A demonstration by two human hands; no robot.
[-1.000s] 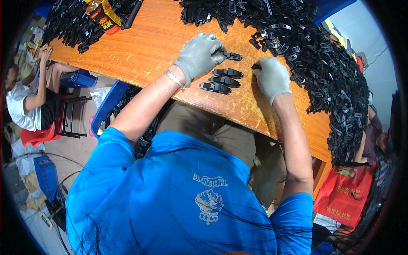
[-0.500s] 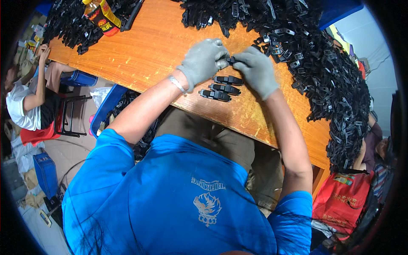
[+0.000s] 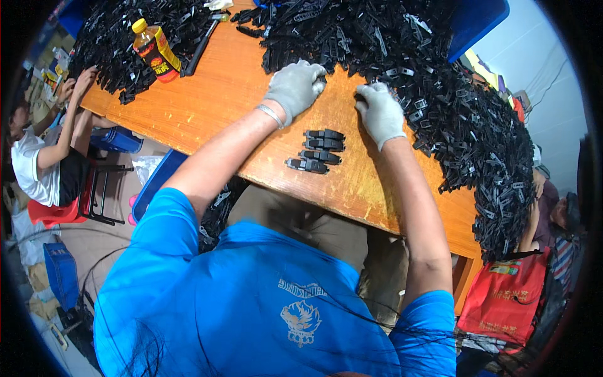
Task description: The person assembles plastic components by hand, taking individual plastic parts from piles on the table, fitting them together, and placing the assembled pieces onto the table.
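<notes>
My left hand point(image 3: 295, 86), in a grey glove, rests at the near edge of the heap of black plastic parts point(image 3: 314, 34). Its fingers are curled closed, and whatever they may hold is hidden. To its right, my gloved right hand point(image 3: 380, 114) is over the wood beside the right-hand heap point(image 3: 480, 144). Its fingers are bent in toward the thumb; I cannot make out anything between them. Nearer to me, several black buckle-like clips point(image 3: 320, 156) lie stacked side by side in a short row on the orange wooden table point(image 3: 251, 164).
A yellow-capped bottle point(image 3: 156, 50) stands at the back left by another heap of black parts point(image 3: 113, 44). Beside it lies a black-handled tool point(image 3: 201, 50). A blue bin point(image 3: 160, 179) is below the table's left edge. A co-worker point(image 3: 47, 154) sits at far left; a red bag point(image 3: 502, 301) is at right.
My hands have separated, the left to the far heap and the right toward the right-hand heap. The small black piece between them is gone from there; the row of clips has one more.
</notes>
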